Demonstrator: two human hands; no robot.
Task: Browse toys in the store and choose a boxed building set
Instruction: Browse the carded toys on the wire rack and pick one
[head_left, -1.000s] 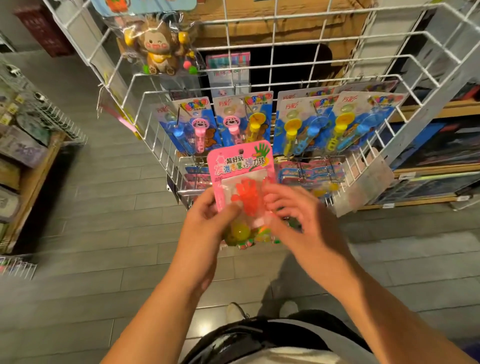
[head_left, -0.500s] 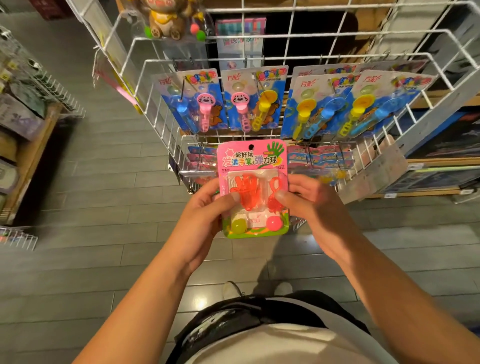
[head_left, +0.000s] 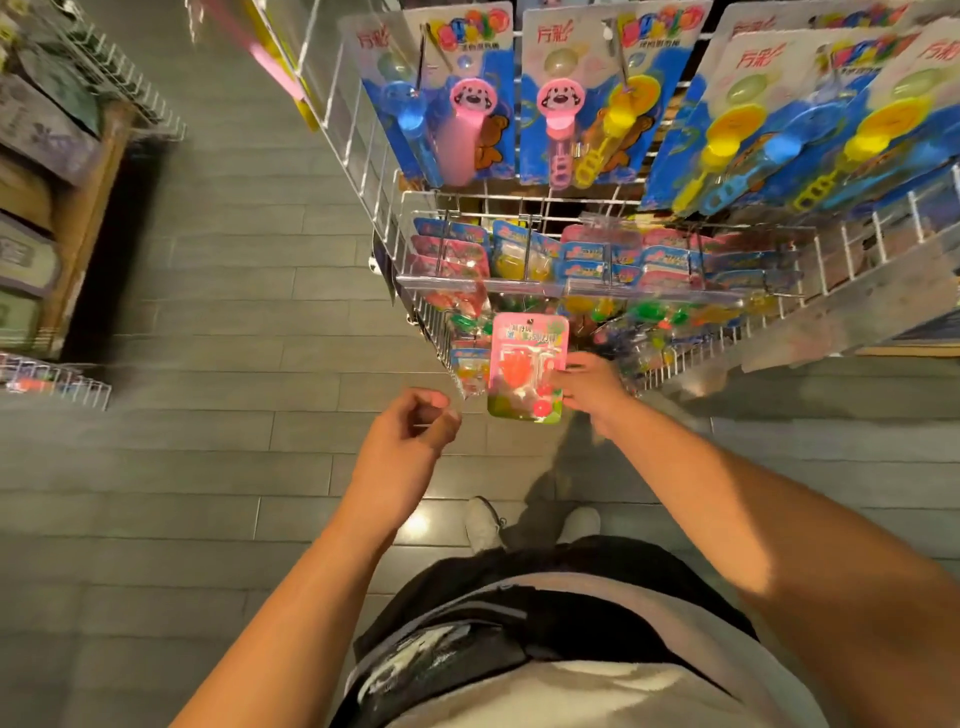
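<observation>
Writing on the blister cards is mostly blurred: the upper row of blue cards (head_left: 576, 98) on the white wire rack (head_left: 363, 156) carries red Chinese characters that appear to read 方彩 beside a rainbow-coloured logo, and nothing smaller can be read. Each of these cards holds plastic bubble wands, some pink with a puppy face, others yellow or blue with round heads. The pink blister card (head_left: 529, 366) held low in front of the rack has a header line of characters too smeared to read; under its clear bubble sit an orange hand-shaped toy and small round balls, one red.

The right hand (head_left: 592, 387) grips this card at its right edge, thumb on the front and fingers behind. The left hand (head_left: 410, 436) is just beside the card's lower left corner, apart from it, fingers loosely curled and holding nothing.

A lower tier of smaller carded toys (head_left: 597, 254) hangs behind a clear plastic strip; their prints cannot be made out. The rack's right side and top are cut off by the frame edge. On the left, a wooden shelf (head_left: 78, 208) with flat packets is blurred. No boxed building set can be made out in view. The grey plank floor (head_left: 208, 312) shines below, with white shoes (head_left: 483, 525) near a dark waist bag (head_left: 467, 639).
</observation>
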